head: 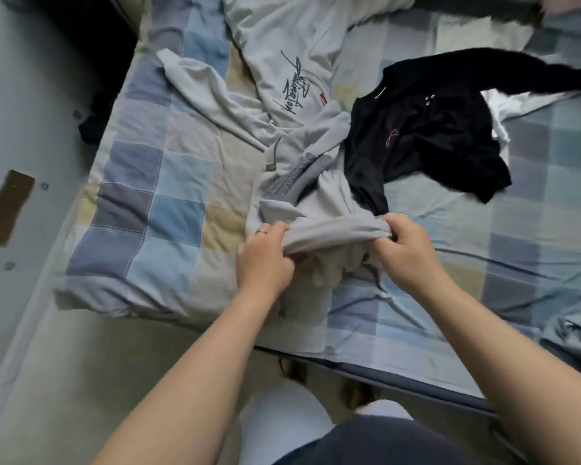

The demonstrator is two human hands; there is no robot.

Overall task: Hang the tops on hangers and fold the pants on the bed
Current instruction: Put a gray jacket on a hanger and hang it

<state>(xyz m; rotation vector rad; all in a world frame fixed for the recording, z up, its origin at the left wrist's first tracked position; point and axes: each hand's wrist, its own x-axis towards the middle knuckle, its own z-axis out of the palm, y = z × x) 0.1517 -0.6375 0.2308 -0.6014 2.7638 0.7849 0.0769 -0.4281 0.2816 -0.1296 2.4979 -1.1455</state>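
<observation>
The bed (168, 209) filled most of the view. It was covered with a checked quilt in blue, grey and beige squares, wrinkled in many places. On the left side there was a pale grey floor (31, 129) with one brown patch (7, 206) on it. One dark thing (93, 124) lay on the floor just beside the bed edge; what it was could not be told. The person stood at the near edge of the bed.

Two hands were in view. The left hand (265, 256), with one ring (260, 231) on a finger, and the right hand (403, 250) both had the fingers curled tightly around the rolled edge of one grey garment (332, 229). This garment lay on the quilt near the bed edge, stretched between the two hands. Whether it was a top or pants could not be told.

Behind it, one grey knitted piece (296, 177) touched it. Further back lay one light grey sweatshirt (282, 45) with dark script letters and a small red tag. To the right lay one black top (426, 129), crumpled, and one white cloth (503, 102) showed partly under it.
</observation>
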